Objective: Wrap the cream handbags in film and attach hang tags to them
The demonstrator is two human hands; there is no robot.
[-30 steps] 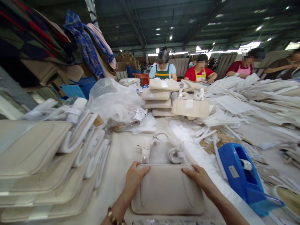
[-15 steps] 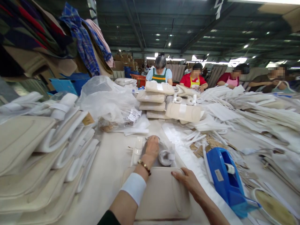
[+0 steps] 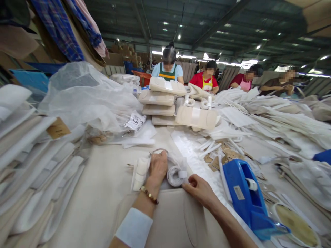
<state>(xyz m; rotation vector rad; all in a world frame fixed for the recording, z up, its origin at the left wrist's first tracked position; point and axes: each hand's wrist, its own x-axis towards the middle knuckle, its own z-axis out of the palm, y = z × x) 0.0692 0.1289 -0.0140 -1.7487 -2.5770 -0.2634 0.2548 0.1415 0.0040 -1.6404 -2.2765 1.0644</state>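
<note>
A beige bag (image 3: 165, 217) with rounded corners and a stitched curve lies flat in front of me. My left hand (image 3: 158, 168), fingers curled down, is beyond its top edge, on grey, filmy material with a thin dark curved rim; what the fingers grip is hidden. Left of that hand lies a white wrapped roll (image 3: 141, 174). To its right is a coiled pale strap (image 3: 176, 175) with a white band around it. My right hand (image 3: 199, 189) is closed at the bag's upper right edge, thumb and fingers pinching there.
Folded beige pieces with white padding (image 3: 38, 182) are stacked at left. A blue tape dispenser (image 3: 244, 196) and a round tape roll (image 3: 296, 224) are at right. Wrapped beige bags (image 3: 160, 98), clear plastic (image 3: 90, 100) and white strips (image 3: 284, 117) lie ahead. Several people work beyond.
My view has shifted, so the scene sits further left and higher. My right hand has moved up along the bag's edge toward the coiled strap. My left hand stays beyond the top edge.
</note>
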